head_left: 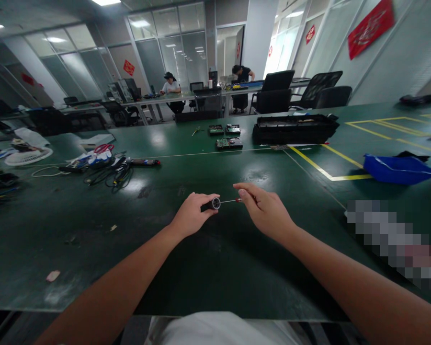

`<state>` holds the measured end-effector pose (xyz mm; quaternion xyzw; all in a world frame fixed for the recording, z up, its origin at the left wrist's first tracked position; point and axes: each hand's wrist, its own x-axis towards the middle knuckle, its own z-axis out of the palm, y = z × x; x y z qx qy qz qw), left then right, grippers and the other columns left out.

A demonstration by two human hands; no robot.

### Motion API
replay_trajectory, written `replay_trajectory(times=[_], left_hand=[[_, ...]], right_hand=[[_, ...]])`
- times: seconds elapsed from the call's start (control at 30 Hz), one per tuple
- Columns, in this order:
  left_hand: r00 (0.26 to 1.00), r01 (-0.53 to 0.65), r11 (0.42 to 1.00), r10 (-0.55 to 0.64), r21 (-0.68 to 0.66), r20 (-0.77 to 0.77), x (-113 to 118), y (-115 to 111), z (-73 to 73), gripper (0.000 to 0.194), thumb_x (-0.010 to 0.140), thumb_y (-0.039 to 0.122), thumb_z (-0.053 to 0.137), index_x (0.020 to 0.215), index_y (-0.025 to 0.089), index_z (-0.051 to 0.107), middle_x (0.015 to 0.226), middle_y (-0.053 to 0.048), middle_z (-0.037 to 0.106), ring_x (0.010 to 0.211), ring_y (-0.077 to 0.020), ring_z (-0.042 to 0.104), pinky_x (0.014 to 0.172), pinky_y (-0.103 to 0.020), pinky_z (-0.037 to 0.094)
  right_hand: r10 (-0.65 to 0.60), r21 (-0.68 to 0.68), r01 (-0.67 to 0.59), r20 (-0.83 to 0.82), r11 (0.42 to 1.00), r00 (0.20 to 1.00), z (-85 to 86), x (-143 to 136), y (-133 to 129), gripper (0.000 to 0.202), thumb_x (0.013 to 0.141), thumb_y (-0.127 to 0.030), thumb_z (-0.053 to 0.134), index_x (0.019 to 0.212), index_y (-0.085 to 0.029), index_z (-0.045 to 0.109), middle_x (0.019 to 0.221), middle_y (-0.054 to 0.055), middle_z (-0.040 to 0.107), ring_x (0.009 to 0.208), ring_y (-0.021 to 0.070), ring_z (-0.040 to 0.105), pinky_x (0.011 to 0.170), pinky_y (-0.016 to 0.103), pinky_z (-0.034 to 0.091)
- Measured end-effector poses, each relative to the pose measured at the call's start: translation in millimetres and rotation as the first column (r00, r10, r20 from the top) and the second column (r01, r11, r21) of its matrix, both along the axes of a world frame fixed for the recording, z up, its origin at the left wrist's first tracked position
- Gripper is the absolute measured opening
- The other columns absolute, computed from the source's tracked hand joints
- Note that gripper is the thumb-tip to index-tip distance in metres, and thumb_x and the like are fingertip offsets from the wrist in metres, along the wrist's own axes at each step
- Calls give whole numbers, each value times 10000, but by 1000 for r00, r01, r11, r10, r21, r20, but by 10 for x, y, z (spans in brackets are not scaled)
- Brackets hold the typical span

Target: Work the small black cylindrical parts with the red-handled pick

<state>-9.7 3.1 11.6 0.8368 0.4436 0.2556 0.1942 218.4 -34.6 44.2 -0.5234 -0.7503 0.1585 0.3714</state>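
My left hand (pixel 196 212) is closed round a small black cylindrical part (pixel 211 204) with a round, light-rimmed end. To its right, my right hand (pixel 264 206) holds a screwdriver (pixel 238 200) by its red handle between thumb and fingers. The thin metal shaft points left and its tip meets the side of the cylindrical part, near the rim; the exact contact is too small to tell. Both hands are above the dark green table (pixel 187 278), near its middle.
Circuit-board modules (pixel 229 143) and a long black housing (pixel 295 129) lie beyond my hands. Tangled cables (pixel 117 172) and red-handled scissors (pixel 104 148) are at the left, a blue tray (pixel 398 170) at the right. Two people work at far tables.
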Motion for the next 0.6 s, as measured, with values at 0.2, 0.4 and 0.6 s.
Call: replay_trajectory(times=[0.2, 0.4, 0.6], left_hand=[[1000, 15, 1000, -15, 1, -9, -8, 3, -13, 384, 897, 269, 688, 1280, 288, 654, 1172, -36, 717, 1043, -246, 615, 983, -427, 412], [1000, 21, 1000, -21, 6, -19, -7, 5, -14, 377, 895, 254, 697, 1269, 282, 654, 1146, -22, 724, 1039, -236, 616, 1000, -435, 395], [1000, 10, 1000, -10, 18, -23, -18, 26, -38, 384, 893, 256, 705, 1271, 297, 651, 1173, -18, 719, 1062, -233, 616, 1010, -435, 406]], right_hand=[[93, 47, -93, -9, 995, 996, 9, 3, -49, 377, 969, -261, 475, 1337, -181, 472, 861, 44, 690, 745, 199, 655, 681, 328, 492], [56, -60, -55, 25, 997, 998, 50, -12, -46, 253, 1019, -363, 404, 1132, -209, 569, 757, 17, 695, 593, 174, 607, 567, 301, 415], [61, 21, -60, -47, 998, 997, 6, -20, -41, 191, 959, -293, 508, 1130, -208, 523, 820, 31, 691, 717, 197, 657, 647, 318, 466]])
